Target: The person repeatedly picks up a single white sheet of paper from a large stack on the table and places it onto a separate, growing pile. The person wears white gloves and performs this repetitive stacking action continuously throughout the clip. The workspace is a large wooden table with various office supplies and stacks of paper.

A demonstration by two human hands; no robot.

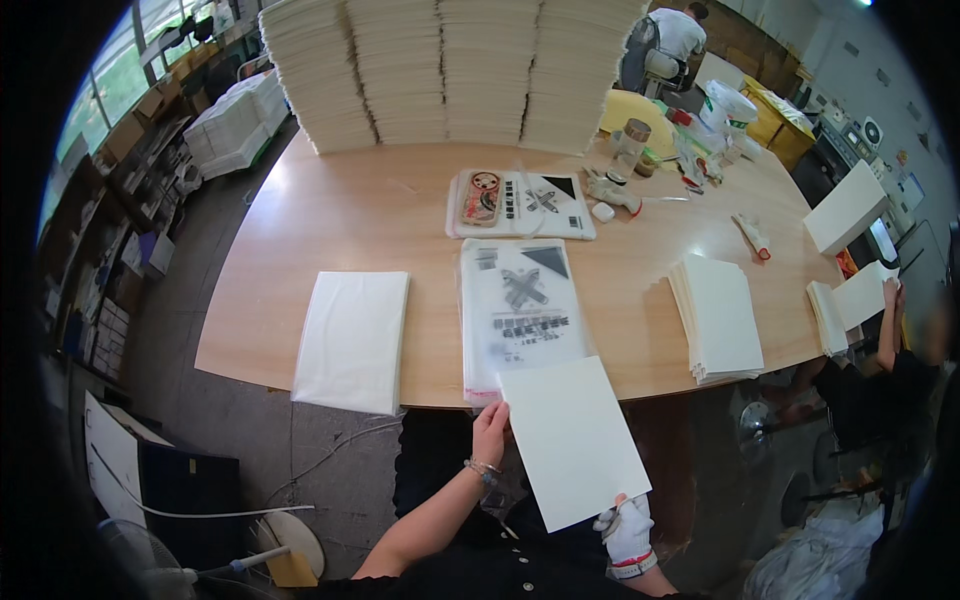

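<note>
A white paper sheet (575, 445), or a thin stack of them, lies slanted in front of me, its upper end over a clear printed plastic bag (520, 315). My left hand (489, 434), bare and with bracelets at the wrist, is closed at the paper's left edge, beside the bag's near end. At the lower right corner my right hand (628, 530), in a white glove, grips the paper with the thumb on top. To the left lies a white wrapped bundle (350, 340). A stack of white sheets (718, 318) sits to the right.
Tall paper stacks (440, 80) stand at the table's back. Beyond the bag, a patterned phone-shaped case (481, 198) rests on more printed bags (560, 207). A clear jar (629, 150) and gloves (612, 192) lie back right. A co-worker's hand (890, 295) holds paper at far right.
</note>
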